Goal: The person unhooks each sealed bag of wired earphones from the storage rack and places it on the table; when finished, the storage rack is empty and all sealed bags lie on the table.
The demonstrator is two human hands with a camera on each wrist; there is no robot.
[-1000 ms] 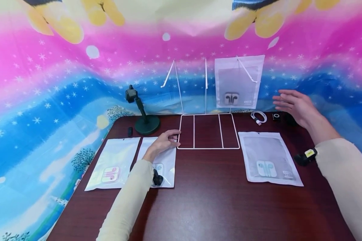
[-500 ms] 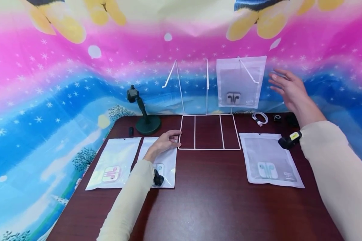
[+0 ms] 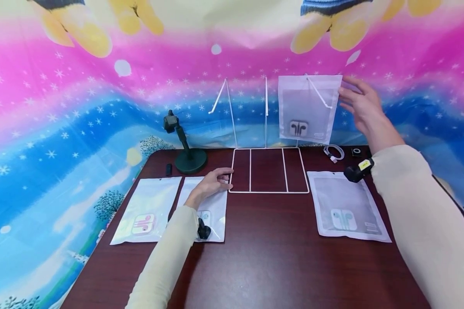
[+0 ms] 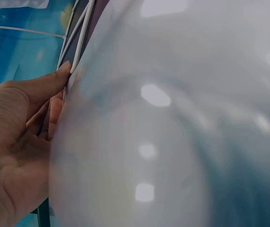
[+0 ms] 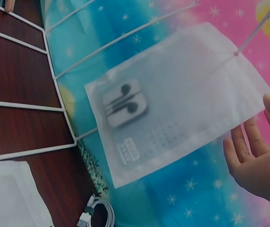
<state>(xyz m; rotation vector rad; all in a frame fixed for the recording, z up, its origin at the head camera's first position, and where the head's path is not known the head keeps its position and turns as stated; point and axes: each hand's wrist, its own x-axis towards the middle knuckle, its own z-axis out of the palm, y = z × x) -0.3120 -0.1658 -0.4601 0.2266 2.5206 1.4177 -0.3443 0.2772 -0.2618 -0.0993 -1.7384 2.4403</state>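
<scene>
My left hand (image 3: 210, 183) is at the left side of the white wire rack (image 3: 268, 192); thumb and fingers pinch its base wire (image 4: 82, 45). A frosted zip bag (image 3: 309, 116) with dark-corded earphones (image 5: 125, 103) in a case hangs from the rack's right hook (image 3: 319, 93). At that bag's upper right edge, my right hand (image 3: 365, 105) has its thumb in front and fingertips partly hidden behind, pinching the edge. Under my left forearm lies a bag with blue earphones (image 3: 218, 219), partly covered. Bags with pink earphones (image 3: 143, 224) and green earphones (image 3: 343, 219) lie flat on either side.
The rack's left hook (image 3: 218, 98) and middle hook (image 3: 266, 98) carry nothing. A dark green phone stand (image 3: 190, 161) and a small black item (image 3: 168, 169) are at the back left. A coiled white cable (image 3: 334, 152) and small black square device (image 3: 356, 151) lie at the back right of the table (image 3: 270, 262).
My right hand has risen and moved left to the hanging bag's edge. The bag has shifted slightly, its lower right corner lower. My left hand has stayed at the rack.
</scene>
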